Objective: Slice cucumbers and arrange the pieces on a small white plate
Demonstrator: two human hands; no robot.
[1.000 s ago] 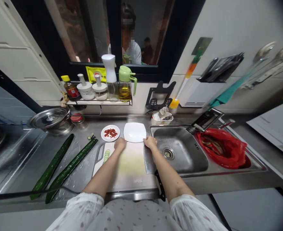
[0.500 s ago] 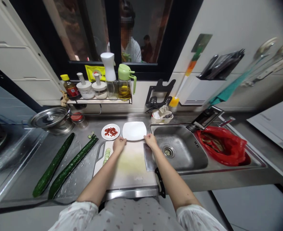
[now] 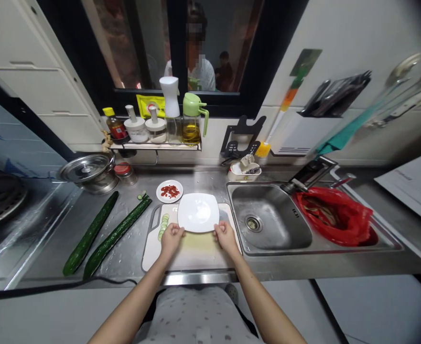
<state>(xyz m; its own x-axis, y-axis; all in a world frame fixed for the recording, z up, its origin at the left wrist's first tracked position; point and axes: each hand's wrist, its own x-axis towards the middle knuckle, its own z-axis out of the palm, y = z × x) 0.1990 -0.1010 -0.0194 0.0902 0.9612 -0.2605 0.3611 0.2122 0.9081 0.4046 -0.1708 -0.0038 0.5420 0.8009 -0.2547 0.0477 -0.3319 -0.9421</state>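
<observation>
White plate (image 3: 198, 211) over far half of cutting board (image 3: 196, 260); left hand (image 3: 172, 236) and right hand (image 3: 226, 234) each pinch a near corner. Cannot tell if plate touches board. Cucumber slices (image 3: 163, 227) on board, left. Just beyond: small dish (image 3: 159, 192) holding red pieces (image 3: 170, 191). Shelf (image 3: 145, 147): green-lidded jug (image 3: 191, 126), yellow liquid inside; two jars (image 3: 136, 131), pale contents. Past sink (image 3: 273, 200), right: red bag (image 3: 355, 224), brownish items inside.

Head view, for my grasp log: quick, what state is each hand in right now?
Left hand: closed, holding the white plate, near left corner.
Right hand: closed, holding the white plate, near right corner.
</observation>
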